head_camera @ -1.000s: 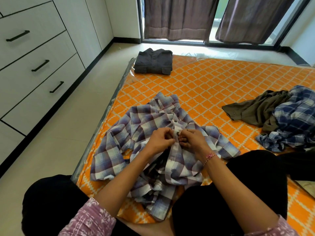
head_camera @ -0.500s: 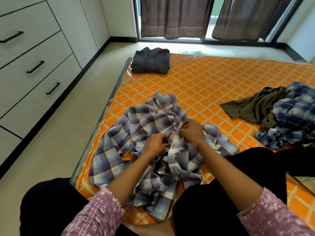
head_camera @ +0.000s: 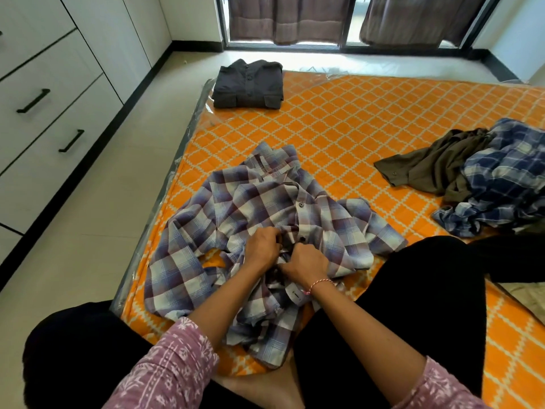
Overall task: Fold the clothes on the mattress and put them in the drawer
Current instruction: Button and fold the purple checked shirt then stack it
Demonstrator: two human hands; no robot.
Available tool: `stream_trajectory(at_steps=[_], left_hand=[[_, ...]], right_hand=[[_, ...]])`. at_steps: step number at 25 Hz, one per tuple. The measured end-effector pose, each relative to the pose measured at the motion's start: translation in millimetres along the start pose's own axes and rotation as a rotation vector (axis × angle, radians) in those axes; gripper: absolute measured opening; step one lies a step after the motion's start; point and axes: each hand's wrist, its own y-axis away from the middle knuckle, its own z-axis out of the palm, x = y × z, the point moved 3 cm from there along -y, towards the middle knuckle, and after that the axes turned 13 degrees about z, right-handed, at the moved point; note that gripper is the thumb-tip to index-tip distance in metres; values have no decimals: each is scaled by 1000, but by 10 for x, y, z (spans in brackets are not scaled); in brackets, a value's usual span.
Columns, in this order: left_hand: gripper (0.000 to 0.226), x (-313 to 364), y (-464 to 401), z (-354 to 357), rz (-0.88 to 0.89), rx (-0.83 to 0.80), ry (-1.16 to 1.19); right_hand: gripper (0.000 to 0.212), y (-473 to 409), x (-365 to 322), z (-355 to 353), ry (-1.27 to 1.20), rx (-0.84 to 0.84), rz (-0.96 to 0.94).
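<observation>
Pinching plaid shirt (head_camera: 236, 208): left hand (head_camera: 262, 246), right hand (head_camera: 305, 261) | folded shirt (head_camera: 247, 85): 1

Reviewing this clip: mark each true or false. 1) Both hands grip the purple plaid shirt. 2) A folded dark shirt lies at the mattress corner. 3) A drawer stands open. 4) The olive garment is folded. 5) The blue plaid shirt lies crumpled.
1) True: the left hand and right hand pinch the purple plaid shirt at its button placket.
2) True: the folded dark shirt lies at the mattress far corner.
3) False: every visible drawer is shut.
4) False: the olive garment lies crumpled.
5) True: the blue plaid shirt is bunched beside it.
</observation>
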Motion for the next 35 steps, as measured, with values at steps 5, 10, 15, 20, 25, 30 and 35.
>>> stream_trajectory(at_steps=[5,10,15,20,25,30,35], left_hand=[[10,4,17,-47,-27,25,83],[9,13,3,-212,-107,34,379],[11,193,13,-524,-201,-13,767],[18,480,-34,-790,-271,114,1083],[20,635,-166,-960,-275,271,1206],[24,738,-69,-640,-259,212,1142],[13,701,99,-453,-279,135,1096]], right_hand=[[30,-34,10,7,0,-23,5],[8,-178,225,-147,-632,-271,194],[11,-180,328,-625,-1278,-560,320],[17,-256,9,-1027,-1390,-455,101],[22,-261,-263,-1543,-1364,-377,-227],[21,-222,18,-1167,-860,-79,-180],[18,-147,294,-1033,-908,-185,-144]])
